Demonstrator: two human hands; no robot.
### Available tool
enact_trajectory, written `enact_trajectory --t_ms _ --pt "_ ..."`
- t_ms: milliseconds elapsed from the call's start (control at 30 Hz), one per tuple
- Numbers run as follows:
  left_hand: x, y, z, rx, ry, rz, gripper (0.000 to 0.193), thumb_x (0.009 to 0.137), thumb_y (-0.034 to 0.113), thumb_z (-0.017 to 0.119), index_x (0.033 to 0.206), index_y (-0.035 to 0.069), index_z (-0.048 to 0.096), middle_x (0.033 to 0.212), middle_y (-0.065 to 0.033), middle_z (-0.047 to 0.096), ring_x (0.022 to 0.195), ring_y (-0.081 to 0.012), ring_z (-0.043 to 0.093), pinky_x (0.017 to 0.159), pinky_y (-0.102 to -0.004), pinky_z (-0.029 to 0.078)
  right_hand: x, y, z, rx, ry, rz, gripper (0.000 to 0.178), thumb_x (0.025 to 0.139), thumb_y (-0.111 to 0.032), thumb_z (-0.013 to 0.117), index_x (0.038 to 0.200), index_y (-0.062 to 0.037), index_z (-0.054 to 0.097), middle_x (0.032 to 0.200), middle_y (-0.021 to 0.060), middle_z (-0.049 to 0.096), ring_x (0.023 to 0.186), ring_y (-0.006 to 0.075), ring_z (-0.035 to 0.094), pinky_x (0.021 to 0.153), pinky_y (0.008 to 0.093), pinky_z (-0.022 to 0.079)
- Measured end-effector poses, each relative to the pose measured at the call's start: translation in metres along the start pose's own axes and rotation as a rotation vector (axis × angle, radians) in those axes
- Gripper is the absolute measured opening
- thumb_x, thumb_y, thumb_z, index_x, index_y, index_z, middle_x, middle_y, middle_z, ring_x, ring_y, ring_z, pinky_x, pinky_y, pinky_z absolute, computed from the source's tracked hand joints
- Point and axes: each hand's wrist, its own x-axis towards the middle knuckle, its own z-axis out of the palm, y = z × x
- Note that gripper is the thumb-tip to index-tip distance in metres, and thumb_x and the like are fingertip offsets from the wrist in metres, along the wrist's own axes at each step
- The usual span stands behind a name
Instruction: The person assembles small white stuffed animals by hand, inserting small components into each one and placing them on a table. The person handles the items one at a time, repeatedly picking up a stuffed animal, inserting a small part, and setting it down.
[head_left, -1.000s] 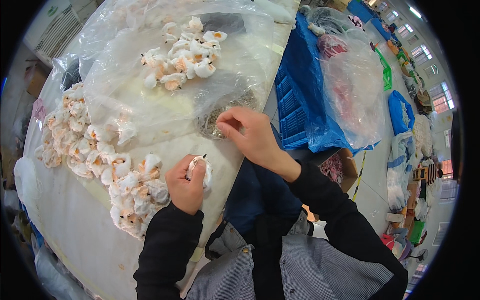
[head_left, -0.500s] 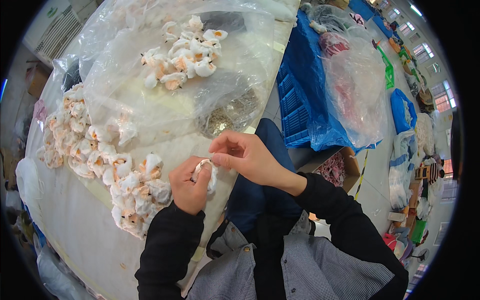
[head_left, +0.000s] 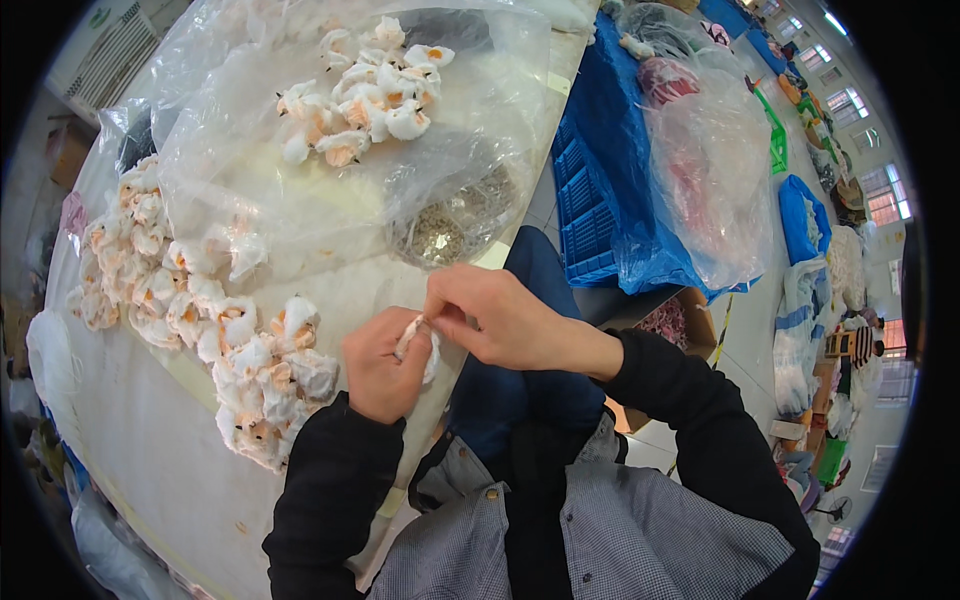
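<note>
My left hand is closed around a small white plush piece, its thumb pressed over the top. Part of the piece is covered by the fingers. My right hand meets it at the upper edge, thumb and forefinger pinched together; whatever is between those fingertips is too small to make out. Left of my hands lies a long heap of white fluffy plush pieces with peach and orange patches. A smaller cluster of similar pieces rests on clear plastic farther off.
Clear plastic sheeting spreads over the pale table. A clear bag of small beige grains sits beyond my hands. To the right stand a blue crate with blue plastic sheeting, and a cardboard box holding pink material.
My right hand's fingers have closed into a pinch and come down onto the edge of the plush piece. My left hand keeps its hold, nearly in place.
</note>
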Motion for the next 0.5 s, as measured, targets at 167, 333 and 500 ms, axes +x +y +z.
enact_trajectory --t_ms 167,333,500 --pt "0.001 0.001 0.000 0.122 -0.055 0.103 0.010 0.088 0.003 0.068 0.097 0.000 0.072 0.084 -0.0161 0.068 0.072 -0.0333 0.067 0.065 -0.0373 0.052 -0.010 0.008 0.004 -0.005 -0.003 -0.022 0.010 0.092 -0.001 0.072 0.099 -0.0023 0.065 0.088 0.0110 0.064 0.080 0.0255 0.065 0.069 0.0351 0.052" --pt "0.002 0.008 0.003 0.096 -0.093 0.085 0.011 0.087 0.003 0.069 0.097 0.001 0.072 0.084 -0.0155 0.069 0.072 -0.0322 0.068 0.064 -0.0372 0.052 -0.024 0.001 -0.001 0.028 0.077 0.114 0.010 0.095 -0.008 0.075 0.102 -0.0025 0.070 0.091 0.0097 0.068 0.077 0.0210 0.068 0.072 0.0319 0.053" --pt "-0.002 -0.003 0.006 0.020 -0.083 0.085 0.018 0.089 0.004 0.073 0.107 0.000 0.072 0.087 -0.0072 0.070 0.060 -0.0142 0.061 0.057 -0.0311 0.048 -0.033 0.000 0.008 0.059 0.230 0.141 0.013 0.096 -0.011 0.075 0.102 -0.0019 0.069 0.090 0.0091 0.068 0.077 0.0198 0.067 0.070 0.0314 0.053"
